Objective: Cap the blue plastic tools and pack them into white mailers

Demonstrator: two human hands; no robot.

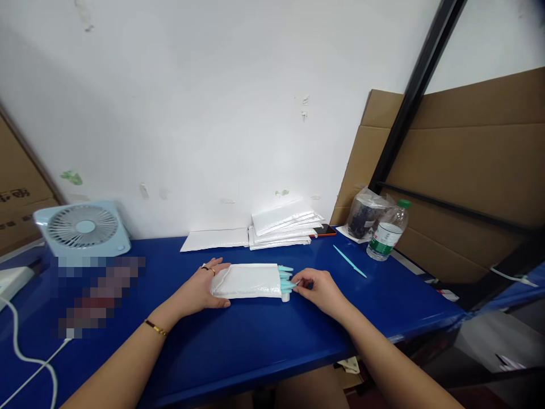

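Note:
A white padded envelope (249,281) lies flat on the blue table, its mouth facing right. My left hand (204,288) grips its left end, thumb along the near edge and fingers over the far edge. Out of the mouth poke several slim turquoise sticks (286,274), shaped like eyebrow razors; the rest of their length is hidden inside. My right hand (317,289) pinches the tip of one of these sticks between thumb and fingers. Another turquoise stick (349,261) lies alone on the table, to the right of that hand.
White padded envelopes (281,227) are piled against the wall, with one envelope (217,238) flat beside them and a phone (326,230) behind. At right stand a bottle (388,232) and a bagged dark container (361,218). A fan (85,230) and white cable (21,352) occupy the left.

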